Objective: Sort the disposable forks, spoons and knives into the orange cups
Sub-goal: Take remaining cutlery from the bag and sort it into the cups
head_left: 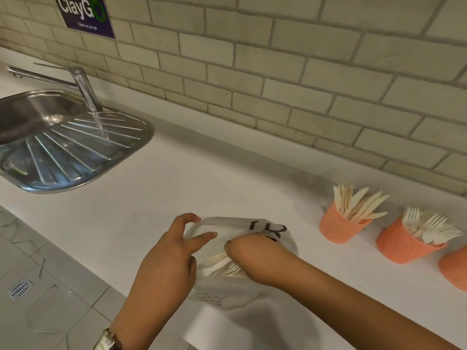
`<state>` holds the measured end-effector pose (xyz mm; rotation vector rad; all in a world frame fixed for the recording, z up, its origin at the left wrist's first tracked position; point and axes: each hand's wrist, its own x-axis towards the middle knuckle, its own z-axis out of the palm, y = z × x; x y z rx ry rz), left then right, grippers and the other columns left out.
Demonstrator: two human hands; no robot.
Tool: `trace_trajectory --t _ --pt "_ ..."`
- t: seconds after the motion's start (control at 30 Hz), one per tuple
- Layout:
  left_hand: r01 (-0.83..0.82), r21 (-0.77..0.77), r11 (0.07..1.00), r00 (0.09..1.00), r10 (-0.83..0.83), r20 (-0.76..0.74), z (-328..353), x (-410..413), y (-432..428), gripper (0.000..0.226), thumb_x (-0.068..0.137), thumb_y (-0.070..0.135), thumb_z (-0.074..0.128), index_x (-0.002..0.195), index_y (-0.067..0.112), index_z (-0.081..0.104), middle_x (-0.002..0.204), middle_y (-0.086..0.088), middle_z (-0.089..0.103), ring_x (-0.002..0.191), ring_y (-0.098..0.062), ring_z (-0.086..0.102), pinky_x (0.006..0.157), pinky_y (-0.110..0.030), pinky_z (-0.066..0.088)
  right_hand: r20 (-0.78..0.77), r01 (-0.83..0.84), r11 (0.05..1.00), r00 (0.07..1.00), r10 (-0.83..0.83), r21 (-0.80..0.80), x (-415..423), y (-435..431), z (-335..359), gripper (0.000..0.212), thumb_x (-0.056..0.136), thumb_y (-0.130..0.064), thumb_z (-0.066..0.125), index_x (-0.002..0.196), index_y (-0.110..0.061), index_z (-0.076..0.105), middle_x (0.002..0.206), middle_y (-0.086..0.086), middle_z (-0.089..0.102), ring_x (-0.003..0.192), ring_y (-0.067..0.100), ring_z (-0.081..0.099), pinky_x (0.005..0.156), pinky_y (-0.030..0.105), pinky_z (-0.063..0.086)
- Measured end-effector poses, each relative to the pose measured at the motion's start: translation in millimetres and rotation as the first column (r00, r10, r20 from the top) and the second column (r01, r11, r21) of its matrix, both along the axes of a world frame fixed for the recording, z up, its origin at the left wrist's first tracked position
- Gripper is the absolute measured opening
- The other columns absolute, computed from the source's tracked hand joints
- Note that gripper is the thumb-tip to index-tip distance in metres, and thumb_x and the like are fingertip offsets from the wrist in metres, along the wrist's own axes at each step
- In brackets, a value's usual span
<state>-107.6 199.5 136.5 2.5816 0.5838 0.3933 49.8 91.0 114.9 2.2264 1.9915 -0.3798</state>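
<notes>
Drawing cutlery from the bag

Your left hand (pixel 166 258), fingers (pixel 202 237) spread, holds the white bag (pixel 227 291) open on the desk (pixel 202 178); your right hand (pixel 249 258) seems closed on cutlery (pixel 219 265) inside. Lift one type only, toward the orange cups (pixel 338 227) right of your fingers.

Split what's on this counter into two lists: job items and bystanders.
Job items: white bag of mixed cutlery; cup with knives; cup with forks; third orange cup; left hand; right hand, inside the bag.

Bystanders: sink; tap; purple sign.
</notes>
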Motion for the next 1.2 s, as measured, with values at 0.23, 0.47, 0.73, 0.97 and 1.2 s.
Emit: trace_trajectory --t 0.23,0.47,0.73,0.97,1.2 --pt "-0.077 -0.102 0.992 0.997 0.077 -0.005 8 23 -6 0.059 0.082 0.002 0.049 0.137 0.023 0.043 0.143 0.012 0.028 0.058 -0.008 0.05 0.06 -0.018 0.045 0.135 -0.138 0.953 0.985 0.104 0.269 -9 11 18 0.03 0.057 0.006 0.067 0.082 -0.009 0.058 0.051 0.002 0.036 0.045 0.022 0.038 0.051 0.029 0.037" --pt "-0.098 -0.328 0.94 0.991 0.122 0.053 -2 11 26 0.064 0.079 -0.015 0.042 0.134 0.017 0.047 0.133 0.007 0.037 0.073 0.007 0.052 0.066 -0.002 0.038 0.095 -0.09 0.838 0.994 0.046 0.539 35 -23 23 0.032 0.083 -0.004 0.039 0.103 -0.021 0.058 0.093 -0.007 0.064 0.091 0.013 0.058 0.11 0.032 0.026" --pt "-0.007 -0.331 0.944 0.999 0.025 0.048 -9 13 18 0.062 0.08 -0.004 0.054 0.13 0.032 0.047 0.125 0.021 0.031 0.071 -0.004 0.053 0.063 -0.01 0.043 -0.892 0.838 0.333 0.452 0.02 0.432 30 -31 42 0.009 0.097 -0.014 0.048 0.104 -0.011 0.053 0.081 -0.013 0.068 0.088 0.008 0.067 0.081 0.02 0.05" --pt "0.051 -0.261 0.964 0.978 0.005 0.207 10 29 3 0.04 0.074 0.022 0.074 0.097 0.05 0.056 0.122 0.016 0.04 0.067 -0.009 0.052 0.061 -0.014 0.041 -0.939 0.988 0.148 -0.008 0.344 0.046 15 -74 49 0.03 0.087 -0.02 0.059 0.114 -0.01 0.051 0.063 0.007 0.054 0.052 0.026 0.057 0.054 0.034 0.052" --pt "0.356 -0.355 0.864 0.881 -0.183 0.437 41 80 -68 0.024 0.076 0.026 0.072 0.091 0.044 0.066 0.107 0.018 0.056 0.073 -0.008 0.054 0.069 -0.004 0.04 -0.952 0.996 0.03 -0.084 0.295 -0.078 1 -149 35 0.039 0.082 -0.026 0.06 0.113 -0.003 0.057 0.058 0.012 0.05 0.044 0.025 0.048 0.047 0.03 0.045"
